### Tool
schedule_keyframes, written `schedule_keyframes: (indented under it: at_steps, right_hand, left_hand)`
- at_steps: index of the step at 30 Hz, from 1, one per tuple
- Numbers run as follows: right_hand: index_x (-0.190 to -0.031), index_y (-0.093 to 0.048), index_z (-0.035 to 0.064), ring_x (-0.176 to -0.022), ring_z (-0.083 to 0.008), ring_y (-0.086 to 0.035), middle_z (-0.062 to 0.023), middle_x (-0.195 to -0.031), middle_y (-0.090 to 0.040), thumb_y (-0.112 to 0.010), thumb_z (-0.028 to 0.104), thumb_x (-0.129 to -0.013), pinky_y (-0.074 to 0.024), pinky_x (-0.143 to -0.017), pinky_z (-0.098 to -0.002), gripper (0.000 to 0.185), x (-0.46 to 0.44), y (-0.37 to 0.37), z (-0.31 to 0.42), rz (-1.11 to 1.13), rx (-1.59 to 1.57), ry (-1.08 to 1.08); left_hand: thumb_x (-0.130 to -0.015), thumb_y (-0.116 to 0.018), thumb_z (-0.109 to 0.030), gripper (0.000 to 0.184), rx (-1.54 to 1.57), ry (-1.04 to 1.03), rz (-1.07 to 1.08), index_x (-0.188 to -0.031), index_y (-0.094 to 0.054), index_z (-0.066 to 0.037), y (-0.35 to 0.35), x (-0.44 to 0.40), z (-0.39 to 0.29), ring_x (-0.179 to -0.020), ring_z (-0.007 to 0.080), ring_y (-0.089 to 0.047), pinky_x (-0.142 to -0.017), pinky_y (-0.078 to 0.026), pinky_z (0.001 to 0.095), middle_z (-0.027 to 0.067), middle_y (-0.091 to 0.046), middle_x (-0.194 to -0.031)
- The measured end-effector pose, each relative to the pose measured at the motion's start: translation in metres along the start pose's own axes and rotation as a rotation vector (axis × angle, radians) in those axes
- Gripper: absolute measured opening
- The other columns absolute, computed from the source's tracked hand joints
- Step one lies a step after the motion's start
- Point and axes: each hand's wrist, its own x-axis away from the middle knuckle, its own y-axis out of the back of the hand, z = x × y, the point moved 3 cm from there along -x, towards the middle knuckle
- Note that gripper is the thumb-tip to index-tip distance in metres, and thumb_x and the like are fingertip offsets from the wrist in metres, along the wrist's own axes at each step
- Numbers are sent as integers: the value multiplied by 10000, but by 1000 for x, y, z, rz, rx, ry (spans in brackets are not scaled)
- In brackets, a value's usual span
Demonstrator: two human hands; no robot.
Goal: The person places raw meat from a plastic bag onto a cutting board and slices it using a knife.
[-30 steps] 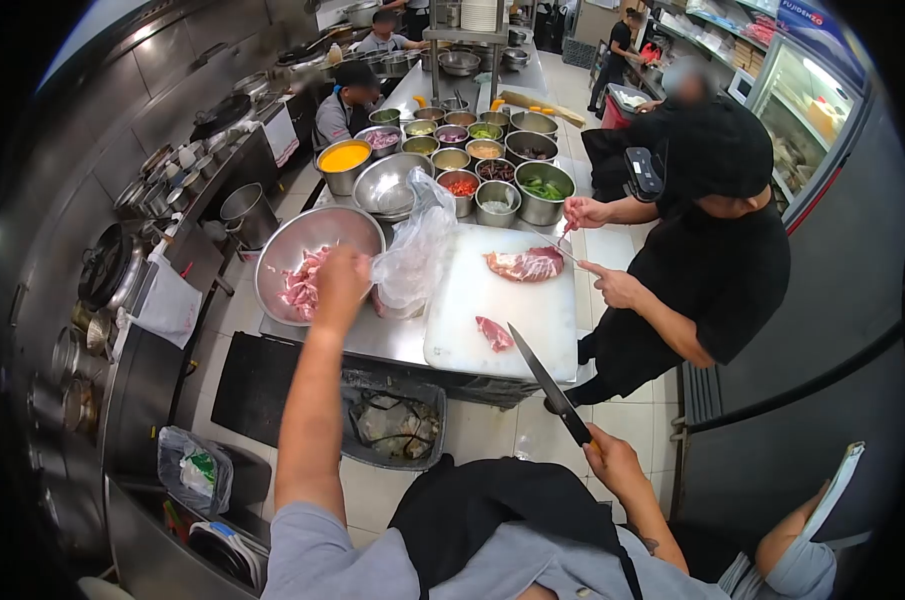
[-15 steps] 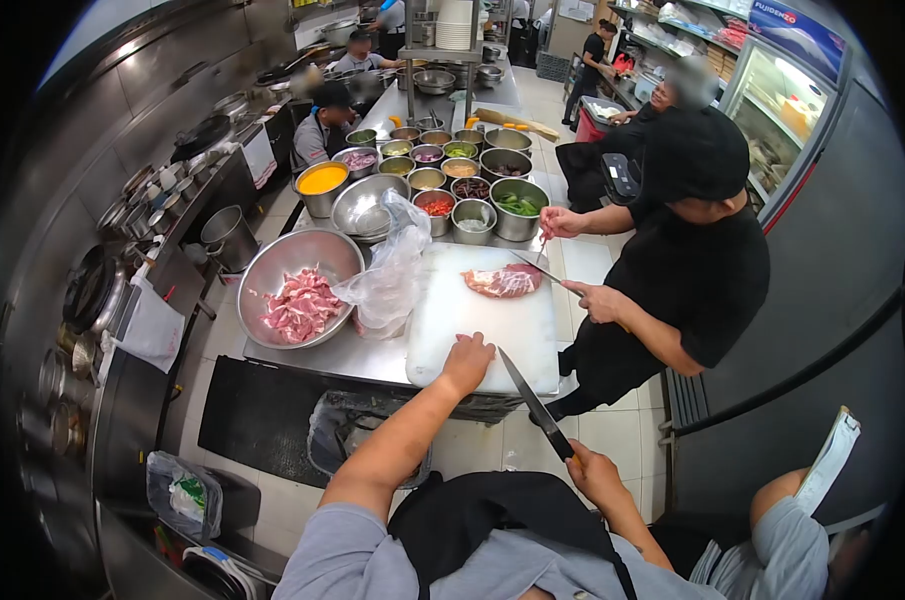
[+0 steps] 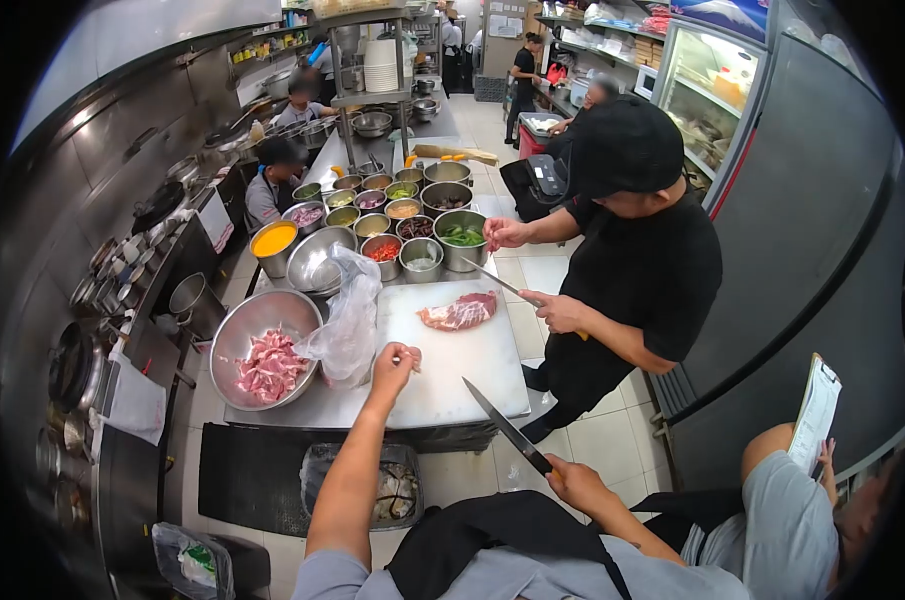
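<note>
My right hand grips the handle of a long kitchen knife, its blade pointing up and left past the front edge of a white cutting board. Over the board's left side, my left hand is raised with its fingers curled closed; what they hold, if anything, I cannot make out. A slab of raw meat lies on the far part of the board, apart from both my hands. Left of the board, a big steel bowl holds cut meat pieces. A crumpled clear plastic bag lies between bowl and board.
A co-worker in black stands right of the board, holding another knife over it. Several steel pots of ingredients crowd the table beyond. A lined bin stands below the near edge. Another person holds a clipboard at right.
My left hand has lifted off the board's near edge and moved left. The co-worker's knife and hand have drawn away from the meat slab. My whole view has shifted.
</note>
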Motion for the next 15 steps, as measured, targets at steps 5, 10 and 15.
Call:
schedule_keyframes:
  at_steps: [5,10,15]
  right_hand:
    - [-1432,-544,84,-902,-448,-703,-257,-944,-723,-615,256,-985,-552,-796,-551,485,-1,1,3,22,27,-5]
    - [-1455,-530,83,-841,-448,-704,-237,-884,-720,-662,271,-969,-559,-763,-524,538,-7,-1,1,15,76,11]
    - [-1453,-517,61,-855,-458,-704,-260,-903,-720,-675,257,-952,-561,-772,-534,561,-3,-3,3,25,43,10]
  left_hand:
    - [-871,-680,-11,75,-399,-443,58,-897,-621,-49,-5,20,-34,-734,207,-674,-657,-526,376,81,-684,-830]
    - [-756,-750,-129,339,-976,-603,296,-1079,-679,-56,-17,75,28,-1024,413,-631,-849,-537,516,223,-602,-1223]
    - [-720,-818,-201,467,-853,-423,173,-1131,-666,-41,-28,83,12,-1036,448,-604,-869,-537,543,269,-531,-1268]
